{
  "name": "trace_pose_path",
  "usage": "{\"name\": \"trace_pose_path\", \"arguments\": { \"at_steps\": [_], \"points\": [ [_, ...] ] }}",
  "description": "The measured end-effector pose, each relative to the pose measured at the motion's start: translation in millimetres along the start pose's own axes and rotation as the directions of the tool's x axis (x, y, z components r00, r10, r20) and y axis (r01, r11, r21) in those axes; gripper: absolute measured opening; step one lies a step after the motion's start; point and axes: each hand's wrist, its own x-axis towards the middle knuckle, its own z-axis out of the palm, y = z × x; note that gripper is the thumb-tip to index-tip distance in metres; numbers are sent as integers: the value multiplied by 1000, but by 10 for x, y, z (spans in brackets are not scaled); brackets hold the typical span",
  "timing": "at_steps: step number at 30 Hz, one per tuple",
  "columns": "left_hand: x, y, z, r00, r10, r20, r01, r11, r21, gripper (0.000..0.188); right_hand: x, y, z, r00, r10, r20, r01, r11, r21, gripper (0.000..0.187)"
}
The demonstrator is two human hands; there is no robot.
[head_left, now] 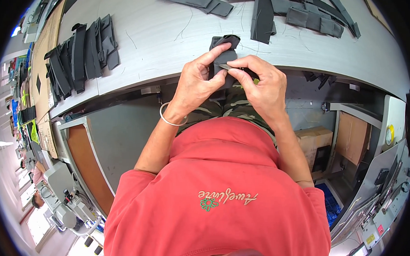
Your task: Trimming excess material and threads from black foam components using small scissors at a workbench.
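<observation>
At the near edge of the worktable (pixel 155 48), my left hand (pixel 194 80) grips a folded dark grey fabric piece (pixel 225 57). Its index finger stretches along the upper part of the cloth, and the thumb presses lower down. My right hand (pixel 264 82) pinches a small pointed metal tool (pixel 224 66) between thumb and index finger. The tool's tip lies against the cloth, close to my left thumb. Its exact kind cannot be made out, since the fingers cover most of it. The remaining fingers of my right hand are curled in.
Dark fabric strips (pixel 89 53) lie in a row at the left, with more dark pieces (pixel 262 20) at the far right. Loose threads (pixel 184 28) are scattered between. Beyond the table's left end stands a sewing machine (pixel 62 203); a cardboard box (pixel 313 139) sits below right.
</observation>
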Motion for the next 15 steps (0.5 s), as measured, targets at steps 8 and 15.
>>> {"name": "trace_pose_path", "arguments": {
  "at_steps": [8, 15],
  "points": [
    [31, 117, -84, 998, -54, -43, 40, 960, -279, 49, 6, 71, -146, 973, 217, 76, -228, 953, 199, 16],
    [11, 122, -88, 997, -60, -47, 45, 961, -272, 49, -35, 46, -109, 972, 225, 65, -230, 970, 83, 17]
  ]
}}
